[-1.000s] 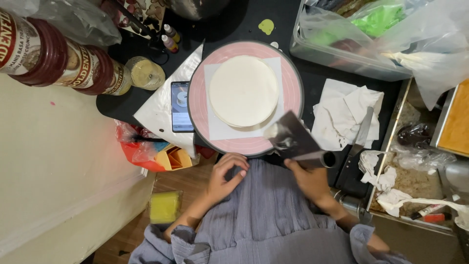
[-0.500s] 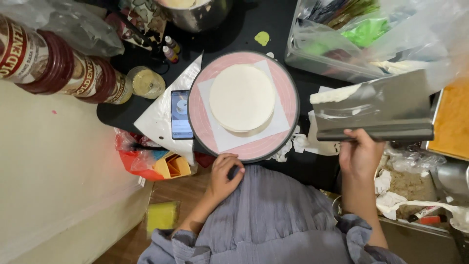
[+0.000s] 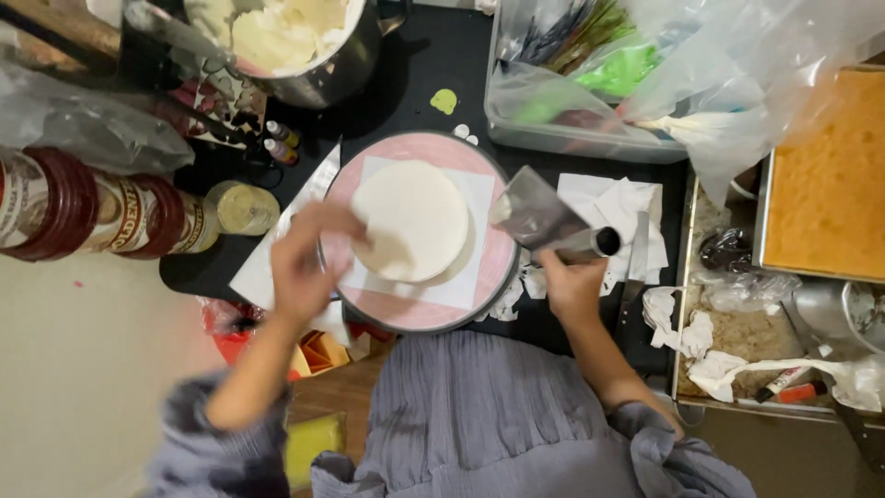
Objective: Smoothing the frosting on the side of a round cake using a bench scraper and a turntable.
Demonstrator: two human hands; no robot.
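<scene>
Gripping the flat metal bench scraper [image 3: 544, 217] in your closed right hand [image 3: 570, 281], you hold its blade beside the round white-frosted cake [image 3: 410, 219] on the pink turntable [image 3: 415, 309]; your left hand [image 3: 304, 258], fingers curled, touches the turntable's edge. Frosting looks applied; smoothing seems unfinished.

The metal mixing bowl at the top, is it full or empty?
Partly full: the metal bowl holds pale cream; its top is cut off by the picture's edge.

You're wearing a loose grey-lavender top with fine vertical crinkles running down the front. Your sleeves are bunched up near the elbows, so both forearms are bare, and your left hand [image 3: 302, 263] and right hand [image 3: 570, 284] have no gloves.
</scene>
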